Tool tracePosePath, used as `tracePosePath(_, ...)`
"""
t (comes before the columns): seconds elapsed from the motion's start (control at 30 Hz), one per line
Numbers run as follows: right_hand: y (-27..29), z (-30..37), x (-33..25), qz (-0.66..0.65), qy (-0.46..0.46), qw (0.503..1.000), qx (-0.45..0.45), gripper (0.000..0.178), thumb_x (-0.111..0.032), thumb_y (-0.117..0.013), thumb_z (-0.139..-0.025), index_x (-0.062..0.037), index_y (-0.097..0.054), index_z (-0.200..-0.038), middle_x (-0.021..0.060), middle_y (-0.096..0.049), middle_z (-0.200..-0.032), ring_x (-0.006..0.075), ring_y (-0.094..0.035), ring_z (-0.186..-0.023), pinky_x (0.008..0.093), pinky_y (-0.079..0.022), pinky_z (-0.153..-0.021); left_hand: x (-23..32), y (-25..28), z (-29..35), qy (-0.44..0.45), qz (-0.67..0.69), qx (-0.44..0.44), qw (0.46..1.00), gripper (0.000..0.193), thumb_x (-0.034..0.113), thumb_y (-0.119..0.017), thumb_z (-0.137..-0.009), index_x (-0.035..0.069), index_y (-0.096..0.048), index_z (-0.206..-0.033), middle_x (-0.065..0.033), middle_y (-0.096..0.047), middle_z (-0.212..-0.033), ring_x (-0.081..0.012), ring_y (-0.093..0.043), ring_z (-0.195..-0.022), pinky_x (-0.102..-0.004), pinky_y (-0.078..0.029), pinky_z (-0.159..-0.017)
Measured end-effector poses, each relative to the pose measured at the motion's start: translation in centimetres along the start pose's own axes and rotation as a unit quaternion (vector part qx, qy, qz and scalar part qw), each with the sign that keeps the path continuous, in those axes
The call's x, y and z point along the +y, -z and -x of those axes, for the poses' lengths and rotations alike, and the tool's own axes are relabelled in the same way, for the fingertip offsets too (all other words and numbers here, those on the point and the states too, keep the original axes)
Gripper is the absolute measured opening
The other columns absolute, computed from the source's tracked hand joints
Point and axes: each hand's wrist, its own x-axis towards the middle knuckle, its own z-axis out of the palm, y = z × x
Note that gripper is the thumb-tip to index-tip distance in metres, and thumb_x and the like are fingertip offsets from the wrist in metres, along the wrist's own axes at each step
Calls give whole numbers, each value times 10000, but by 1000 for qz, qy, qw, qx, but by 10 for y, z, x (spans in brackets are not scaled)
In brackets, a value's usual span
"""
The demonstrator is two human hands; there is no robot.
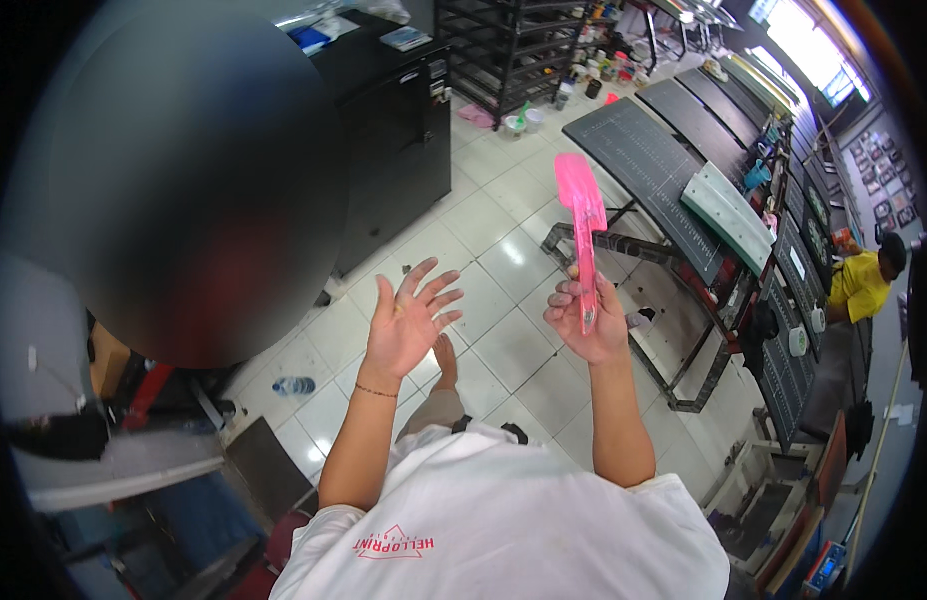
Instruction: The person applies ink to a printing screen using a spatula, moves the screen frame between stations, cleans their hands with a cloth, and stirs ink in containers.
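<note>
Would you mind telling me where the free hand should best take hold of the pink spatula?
Probably the bare handle just above the right hand, approached from the left hand's side. The pink spatula stands upright with its wide blade on top, and the handle is narrower to grip.

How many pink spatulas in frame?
1. The pink spatula is held upright in the right hand, blade up. The left hand is open and empty beside it. The cluttered shelves and tables at the back could hide more.
</note>
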Motion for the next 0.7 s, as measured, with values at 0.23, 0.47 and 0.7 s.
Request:
tracePosePath(0.23,6,-114,-107,346,157,886,267,343,-296,-547,-995,-3,-614,-1162,32,-629,-873,142,-594,-786,282,-497,-726,74,-12,-225,72,-313,77,944,473,326,-513,-1022,24,-444,-1379,-120,-536,-1328,-201,-549,-1115,-345,-466,-925)
tracePosePath(0.47,38,-208,-206,440,230,757,424,308,-232,-592,-976,29,-629,-1135,22,-597,-807,83,-546,-702,228,-438,-629,120,-90,-444,31,-525,-70,848,471,221,-619,-951,29,-455,-1349,-95,-592,-1203,-176,-554,-1072,-314,-473,-878)
tracePosePath(0.7,94,-345,-352,432,280,743,428,316,-219,-602,-968,34,-628,-1155,23,-615,-858,77,-550,-737,223,-433,-629,125,-240,-592,-132,-606,-294,727,680,111,-619,-832,-120,-301,-1388,-243,-572,-1050,-372,-559,-988,-485,-414,-892)
